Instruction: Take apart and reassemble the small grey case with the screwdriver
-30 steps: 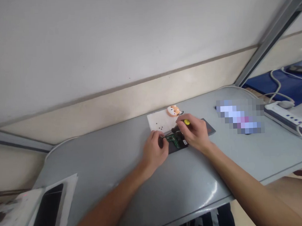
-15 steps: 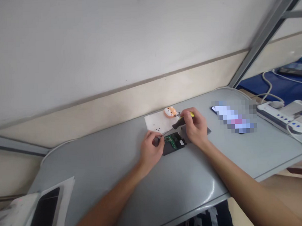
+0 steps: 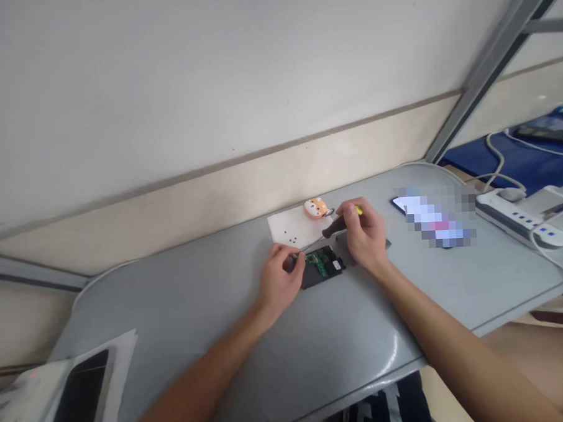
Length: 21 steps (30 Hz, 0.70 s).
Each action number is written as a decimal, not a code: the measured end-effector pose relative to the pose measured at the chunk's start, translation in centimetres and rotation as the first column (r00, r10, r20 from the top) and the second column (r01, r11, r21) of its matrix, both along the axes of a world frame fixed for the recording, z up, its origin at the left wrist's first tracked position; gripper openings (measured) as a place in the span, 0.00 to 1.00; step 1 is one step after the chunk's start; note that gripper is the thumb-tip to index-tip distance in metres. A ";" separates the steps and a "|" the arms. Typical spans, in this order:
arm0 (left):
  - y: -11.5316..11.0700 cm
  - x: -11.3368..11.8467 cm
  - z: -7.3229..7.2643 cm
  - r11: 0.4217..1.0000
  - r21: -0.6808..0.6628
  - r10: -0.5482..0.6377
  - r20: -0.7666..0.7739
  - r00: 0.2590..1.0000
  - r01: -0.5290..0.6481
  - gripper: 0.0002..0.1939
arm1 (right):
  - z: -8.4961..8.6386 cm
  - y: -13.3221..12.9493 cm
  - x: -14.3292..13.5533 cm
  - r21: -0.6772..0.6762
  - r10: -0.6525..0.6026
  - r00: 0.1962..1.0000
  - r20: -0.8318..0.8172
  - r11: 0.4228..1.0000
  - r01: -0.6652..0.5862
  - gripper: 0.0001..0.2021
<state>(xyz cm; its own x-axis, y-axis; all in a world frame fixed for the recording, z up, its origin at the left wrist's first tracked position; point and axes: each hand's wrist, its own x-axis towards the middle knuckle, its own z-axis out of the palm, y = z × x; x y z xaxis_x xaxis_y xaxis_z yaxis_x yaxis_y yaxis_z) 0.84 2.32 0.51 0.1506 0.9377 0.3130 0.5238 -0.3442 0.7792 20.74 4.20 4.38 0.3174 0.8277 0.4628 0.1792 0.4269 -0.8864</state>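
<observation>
In my right hand [image 3: 366,235] is a screwdriver [image 3: 334,226] with a black and yellow handle, its thin shaft slanting down to the left. The shaft's tip ends by the fingertips of my left hand [image 3: 282,274], which are pinched together at the upper left corner of a flat black device [image 3: 312,279]. What lies between those fingers is hidden. A green circuit board [image 3: 319,263] shows inside the device. Partly under my right hand lies a dark flat panel [image 3: 346,250]. Several tiny dark screws [image 3: 292,238] rest on a white sheet of paper [image 3: 282,224] behind the device.
An orange and white animal-face case [image 3: 315,208] sits on the paper's far edge. To the right are a lit phone [image 3: 431,222] and a white power strip [image 3: 519,216] with cables. A dark phone [image 3: 82,397] lies on papers at the near left of the grey table [image 3: 187,302].
The view has shifted very slightly. Both hands, the screwdriver and the device keep nearly the same positions relative to one another.
</observation>
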 end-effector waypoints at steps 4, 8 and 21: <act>0.1 0.0 -0.2 1.000 0.001 -0.008 -0.004 1.000 0.008 0.07 | -0.1 0.1 0.1 0.011 0.013 1.000 -0.021 1.000 -0.013 0.18; 0.1 0.0 -0.3 1.000 -0.004 -0.020 0.000 1.000 0.020 0.07 | -0.2 0.3 0.2 -0.001 0.007 0.999 -0.043 1.000 -0.007 0.19; 0.3 -0.3 -0.5 0.997 -0.024 -0.073 0.026 0.997 0.073 0.06 | 0.2 0.2 0.4 -0.026 0.016 0.998 -0.062 1.000 -0.018 0.18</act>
